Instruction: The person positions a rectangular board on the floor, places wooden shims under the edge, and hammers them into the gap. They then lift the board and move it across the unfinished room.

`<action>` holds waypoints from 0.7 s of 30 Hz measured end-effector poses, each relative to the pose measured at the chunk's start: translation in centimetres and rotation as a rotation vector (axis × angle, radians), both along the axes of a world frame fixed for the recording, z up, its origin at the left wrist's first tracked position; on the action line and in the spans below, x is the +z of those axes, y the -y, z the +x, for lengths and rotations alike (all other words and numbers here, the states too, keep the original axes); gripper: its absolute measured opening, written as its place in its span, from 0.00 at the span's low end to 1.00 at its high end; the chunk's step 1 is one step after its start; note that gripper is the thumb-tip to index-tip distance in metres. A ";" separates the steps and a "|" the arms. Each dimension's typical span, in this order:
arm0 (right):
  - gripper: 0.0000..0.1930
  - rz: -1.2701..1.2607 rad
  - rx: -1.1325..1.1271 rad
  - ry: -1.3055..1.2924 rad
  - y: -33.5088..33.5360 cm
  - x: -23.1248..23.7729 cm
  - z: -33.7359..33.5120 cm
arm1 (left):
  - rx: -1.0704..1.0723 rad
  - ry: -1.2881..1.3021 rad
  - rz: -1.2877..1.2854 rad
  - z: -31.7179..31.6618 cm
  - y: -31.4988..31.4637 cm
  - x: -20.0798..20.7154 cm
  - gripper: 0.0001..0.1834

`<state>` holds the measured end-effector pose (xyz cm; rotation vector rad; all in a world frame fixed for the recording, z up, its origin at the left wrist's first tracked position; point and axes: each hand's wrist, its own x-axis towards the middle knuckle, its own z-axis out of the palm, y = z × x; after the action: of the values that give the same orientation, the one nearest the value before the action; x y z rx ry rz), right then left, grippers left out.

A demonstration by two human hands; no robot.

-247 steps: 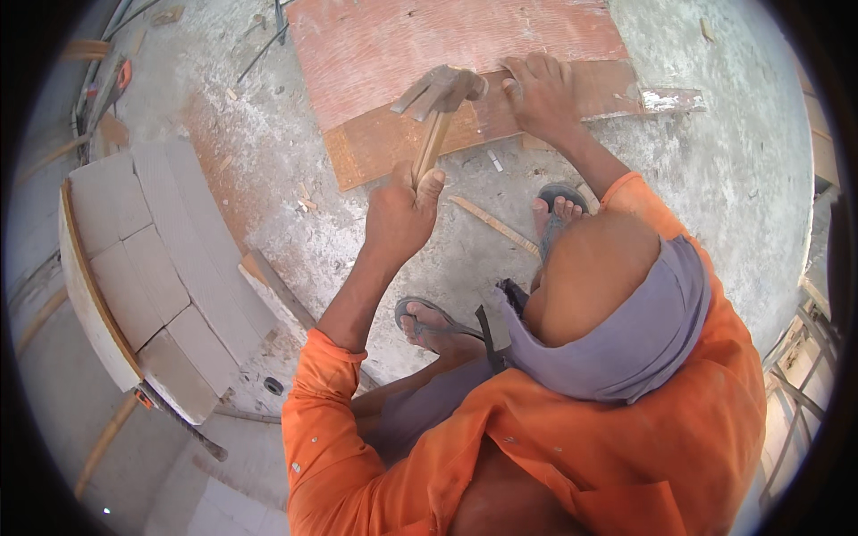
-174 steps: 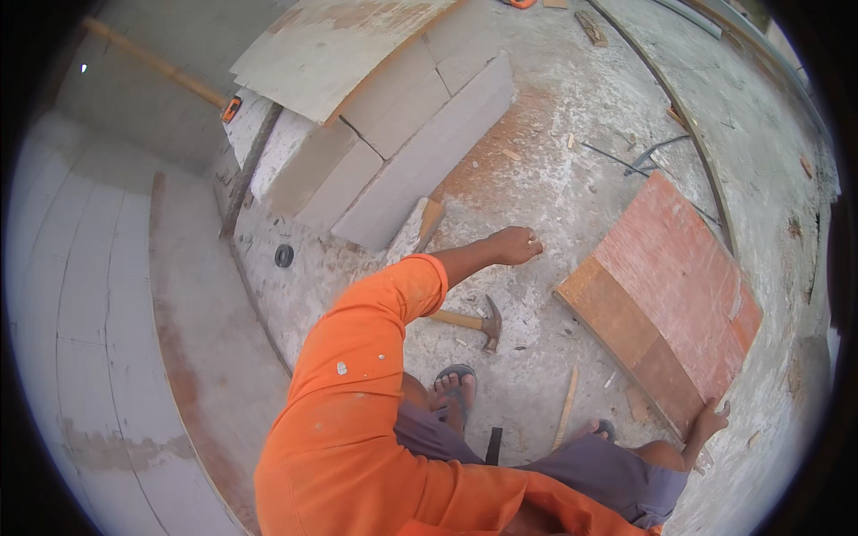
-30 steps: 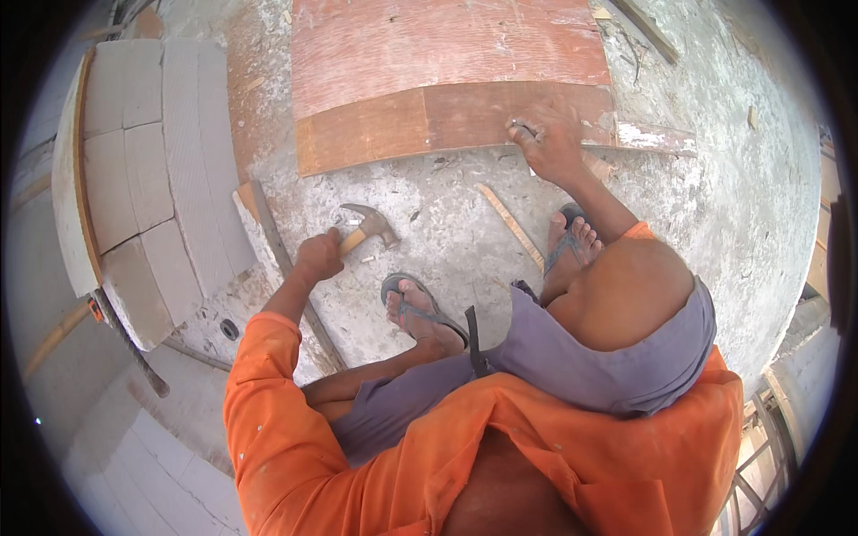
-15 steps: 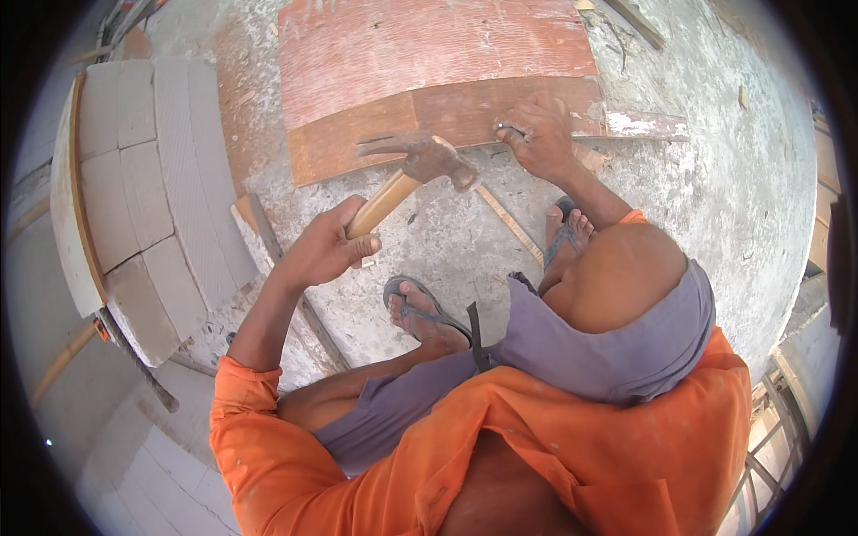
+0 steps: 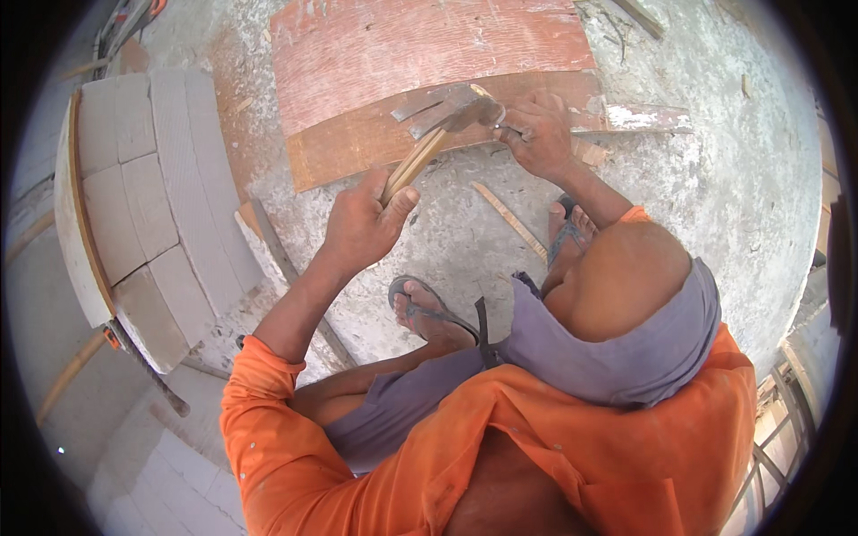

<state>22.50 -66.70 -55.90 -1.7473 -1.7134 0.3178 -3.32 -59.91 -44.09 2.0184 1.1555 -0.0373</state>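
My left hand (image 5: 365, 221) is wrapped round the wooden handle of a claw hammer (image 5: 416, 164). The hammer's metal head is over the brown wood strip (image 5: 335, 146) along the near edge of a reddish plywood board (image 5: 429, 46). Its striking face is close to the fingers of my right hand (image 5: 542, 138); I cannot tell whether it touches anything. Those fingers are pinched on a small, thin metal piece that looks like a nail (image 5: 499, 127), at the strip's near edge. Most of the nail is hidden by the fingers.
Grey blocks (image 5: 147, 201) are stacked at the left beside an upright board (image 5: 79, 214). A thin wood stick (image 5: 511, 220) lies on the concrete floor between my sandalled feet. A longer timber (image 5: 295, 277) lies left of them. A narrow whitish-topped plank (image 5: 648, 118) extends right of the board.
My left hand has moved the hammer up and to the right, bringing its head close to my right hand. The right hand keeps its pinch at the strip's edge.
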 end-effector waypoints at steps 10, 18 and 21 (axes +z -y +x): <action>0.10 0.026 -0.062 -0.002 -0.1 -0.8 -0.2 | 0.054 0.052 0.060 1.2 -0.1 0.9 0.24; 0.07 0.049 -0.073 0.030 -0.6 0.4 -0.2 | -0.066 -0.159 0.082 1.4 -0.3 -1.2 0.21; 0.10 -0.043 -0.064 -0.036 0.1 -0.5 0.2 | 0.012 0.011 0.096 2.2 -0.4 1.6 0.20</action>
<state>22.75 -66.84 -56.37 -1.8126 -1.6326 0.3586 -1.14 -59.51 -42.44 2.0927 1.1824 0.0364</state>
